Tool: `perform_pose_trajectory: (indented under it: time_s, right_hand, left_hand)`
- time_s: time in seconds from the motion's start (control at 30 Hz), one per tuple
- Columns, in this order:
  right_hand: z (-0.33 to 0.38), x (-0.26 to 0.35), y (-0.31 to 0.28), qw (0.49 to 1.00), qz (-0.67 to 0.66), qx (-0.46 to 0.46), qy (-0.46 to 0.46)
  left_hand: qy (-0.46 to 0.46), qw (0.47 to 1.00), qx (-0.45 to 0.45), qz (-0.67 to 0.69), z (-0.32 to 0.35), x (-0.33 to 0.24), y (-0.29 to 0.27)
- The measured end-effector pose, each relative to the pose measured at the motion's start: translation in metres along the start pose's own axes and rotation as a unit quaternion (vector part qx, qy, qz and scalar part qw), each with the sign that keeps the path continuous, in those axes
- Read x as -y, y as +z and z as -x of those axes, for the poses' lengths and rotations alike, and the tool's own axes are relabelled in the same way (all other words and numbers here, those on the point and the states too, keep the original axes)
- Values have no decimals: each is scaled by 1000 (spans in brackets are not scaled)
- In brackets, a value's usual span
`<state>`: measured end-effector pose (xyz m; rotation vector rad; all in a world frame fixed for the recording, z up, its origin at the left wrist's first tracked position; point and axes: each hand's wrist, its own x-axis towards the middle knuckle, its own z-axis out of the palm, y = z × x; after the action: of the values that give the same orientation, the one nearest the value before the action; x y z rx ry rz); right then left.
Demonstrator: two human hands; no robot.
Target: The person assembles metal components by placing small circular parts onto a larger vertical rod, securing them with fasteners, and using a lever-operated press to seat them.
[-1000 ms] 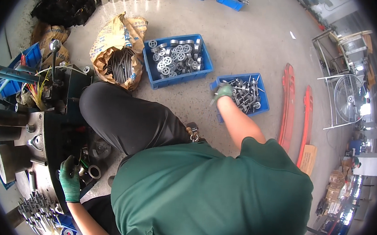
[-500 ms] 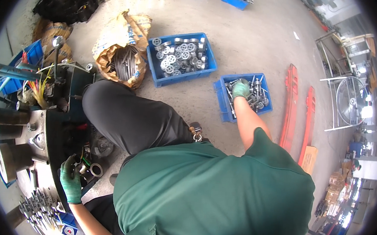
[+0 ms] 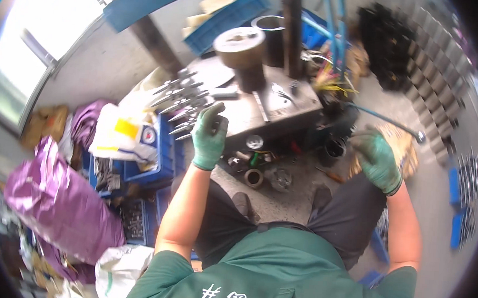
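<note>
My left hand point(image 3: 210, 138), in a green glove, is raised in front of the metal machine table point(image 3: 286, 114). Its fingers bend slightly, apart from the thumb, and nothing shows between them. Just beyond it lies a heap of slim metal rods point(image 3: 182, 98) with pointed ends. Over my right knee hangs my right hand point(image 3: 377, 160), also gloved in green. Motion smears its bent fingers, and whether they hold anything cannot be made out. A lever with a ball end point(image 3: 420, 137) stands beyond that hand. A thick metal cylinder with a broad round top point(image 3: 240, 41) stands on the table.
At left are a purple sack point(image 3: 64, 197) and blue crates point(image 3: 168, 149). Below the table edge sit a metal ring point(image 3: 253, 177) and a clear plastic item point(image 3: 279, 179). A paper sack point(image 3: 400, 146) and blue bins of metal parts point(image 3: 465, 181) are at right.
The view has swung left, from the floor bins to the machine table. My right hand has left the blue bin of metal rods and come toward the table. My left hand is raised beside the rods.
</note>
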<state>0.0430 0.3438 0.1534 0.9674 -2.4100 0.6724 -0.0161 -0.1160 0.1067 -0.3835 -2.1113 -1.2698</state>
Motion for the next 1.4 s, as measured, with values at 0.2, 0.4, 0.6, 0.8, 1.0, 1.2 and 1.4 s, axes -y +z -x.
perform_pose_trajectory:
  time_s: [0.2,0.4,0.6,0.8,1.0,1.2,1.4]
  right_hand:
    - [-43,-53,118,967,-129,212,52]
    - [-58,-42,135,914,-111,386,64]
    - [-77,-35,141,896,-88,429,81]
    - [-72,-40,153,877,-77,462,104]
    - [-77,-43,148,895,-85,423,115]
    - [-55,-62,156,941,-167,255,147]
    - [-105,-49,156,988,-68,100,92]
  left_hand:
    - [-186,911,-237,283,-5,12,-34]
    - [-230,790,-255,507,-17,40,-47]
    - [-241,677,-198,666,-47,56,-49]
    - [-150,797,-163,562,-70,27,-29]
    - [36,984,-92,147,-55,25,-11]
    - [138,981,68,115,-23,-30,-15]
    - [-184,945,189,192,-6,-6,36]
